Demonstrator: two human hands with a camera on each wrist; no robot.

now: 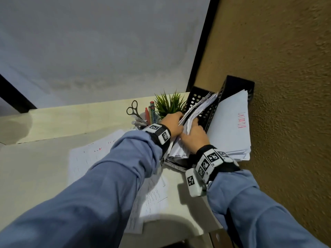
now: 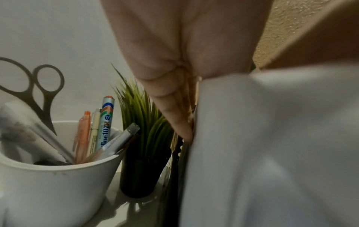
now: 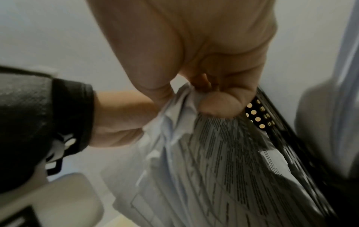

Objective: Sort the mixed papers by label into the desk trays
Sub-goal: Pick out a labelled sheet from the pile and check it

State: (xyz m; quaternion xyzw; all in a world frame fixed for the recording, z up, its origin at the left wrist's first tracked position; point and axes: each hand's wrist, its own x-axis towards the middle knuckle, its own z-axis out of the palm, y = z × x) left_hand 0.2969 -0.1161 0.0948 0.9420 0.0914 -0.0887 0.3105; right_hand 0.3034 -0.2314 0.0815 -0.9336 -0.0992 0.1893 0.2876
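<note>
At the counter's (image 1: 44, 176) right back corner, both hands, left (image 1: 171, 125) and right (image 1: 194, 138), grip a sheaf (image 1: 194, 111) standing in the black tray (image 1: 208, 115) beside the plant (image 1: 168, 104).

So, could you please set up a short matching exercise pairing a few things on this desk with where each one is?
Things:
1. grey metal scissors
2. green spiky plant
3. white sheet with red lettering
4. printed paper stack

Places:
A. in the rightmost black tray
B. in the white cup
C. held by both hands
D. in a black pot

Pairs: 1-B, 2-D, 3-A, 4-C
</note>
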